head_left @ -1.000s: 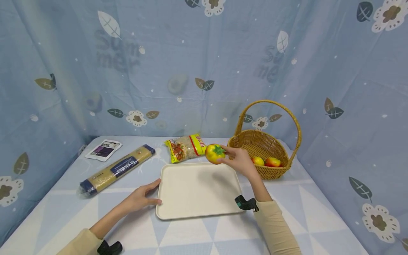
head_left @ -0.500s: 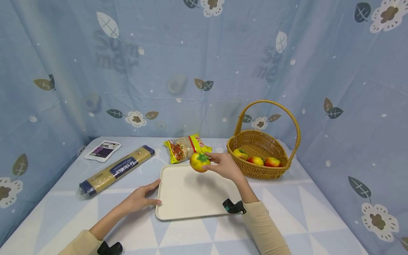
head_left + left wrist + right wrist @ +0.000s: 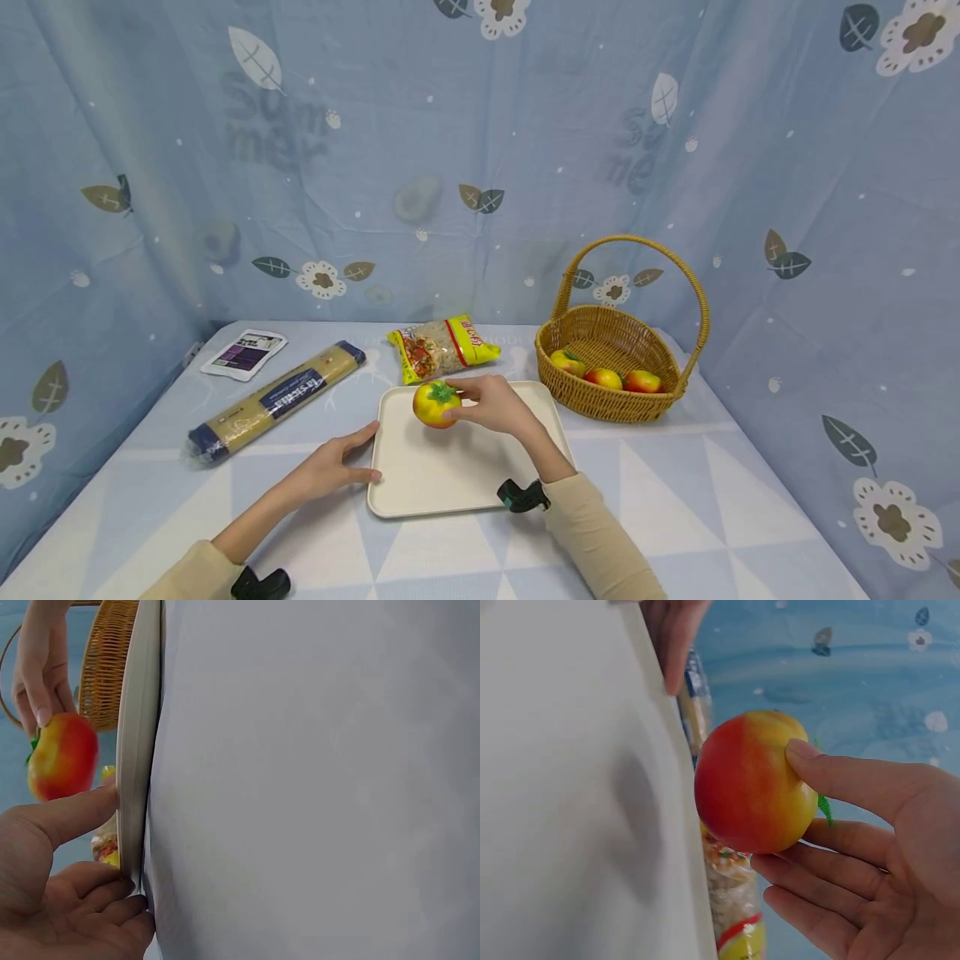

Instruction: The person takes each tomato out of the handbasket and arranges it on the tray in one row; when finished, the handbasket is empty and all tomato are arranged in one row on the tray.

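Note:
Pinched between the thumb and fingers of my right hand (image 3: 491,402) is a red-and-yellow persimmon (image 3: 437,405) with a green leafy top. It is held a little above the far left part of the cream tray (image 3: 450,475), its shadow falling on the tray. The right wrist view shows the persimmon's (image 3: 754,784) underside, with the thumb on one side and fingertips on the other. My left hand (image 3: 330,468) touches the tray's left edge with thumb and fingers spread along it. In the left wrist view those relaxed fingers (image 3: 101,900) rest against the outer rim.
A wicker basket (image 3: 600,408) with a tall handle stands at the right, holding 3 red-and-yellow fruits (image 3: 602,378). Behind the tray lies a yellow-ended food packet (image 3: 442,348). At the left are a long pasta pack (image 3: 277,402) and a white-and-purple pouch (image 3: 244,354).
My right hand has carried the persimmon leftward and down, from beside the basket to over the tray's far left part. The left hand stays at the tray's edge.

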The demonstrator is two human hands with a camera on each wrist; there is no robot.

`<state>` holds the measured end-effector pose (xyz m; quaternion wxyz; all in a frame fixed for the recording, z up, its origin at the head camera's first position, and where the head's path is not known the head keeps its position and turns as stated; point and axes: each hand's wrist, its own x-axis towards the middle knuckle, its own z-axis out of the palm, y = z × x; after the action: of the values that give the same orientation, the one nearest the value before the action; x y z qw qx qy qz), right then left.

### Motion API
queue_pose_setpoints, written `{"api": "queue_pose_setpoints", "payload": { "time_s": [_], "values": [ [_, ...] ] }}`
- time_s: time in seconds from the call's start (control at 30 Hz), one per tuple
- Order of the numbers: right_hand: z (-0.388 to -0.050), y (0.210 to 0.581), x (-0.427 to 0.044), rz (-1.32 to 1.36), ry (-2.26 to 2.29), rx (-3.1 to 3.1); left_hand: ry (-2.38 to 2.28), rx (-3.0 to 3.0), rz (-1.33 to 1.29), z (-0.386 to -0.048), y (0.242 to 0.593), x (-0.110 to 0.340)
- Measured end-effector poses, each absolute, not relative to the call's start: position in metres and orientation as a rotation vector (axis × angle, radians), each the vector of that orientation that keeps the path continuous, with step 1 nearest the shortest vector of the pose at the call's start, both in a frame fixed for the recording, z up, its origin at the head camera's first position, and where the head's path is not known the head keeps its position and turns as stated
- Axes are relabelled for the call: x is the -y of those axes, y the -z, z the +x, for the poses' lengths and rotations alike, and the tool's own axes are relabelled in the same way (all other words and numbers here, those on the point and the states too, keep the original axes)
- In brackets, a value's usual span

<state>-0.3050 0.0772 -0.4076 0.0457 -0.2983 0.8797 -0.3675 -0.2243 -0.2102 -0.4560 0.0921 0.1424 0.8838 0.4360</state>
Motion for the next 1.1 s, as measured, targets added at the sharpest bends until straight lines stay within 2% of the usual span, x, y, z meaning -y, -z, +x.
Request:
{"api": "queue_pose_setpoints", "payload": {
  "time_s": [0.57, 1.1],
  "values": [
    [-0.298, 0.426, -0.041, -1.023, 1.065, -2.633, -1.288, -2.642, 0.464, -0.224, 0.456, 0.210],
    [-0.295, 0.432, -0.035, -1.004, 1.014, -2.617, -1.294, -2.630, 0.442, -0.225, 0.457, 0.210]
  ]
}}
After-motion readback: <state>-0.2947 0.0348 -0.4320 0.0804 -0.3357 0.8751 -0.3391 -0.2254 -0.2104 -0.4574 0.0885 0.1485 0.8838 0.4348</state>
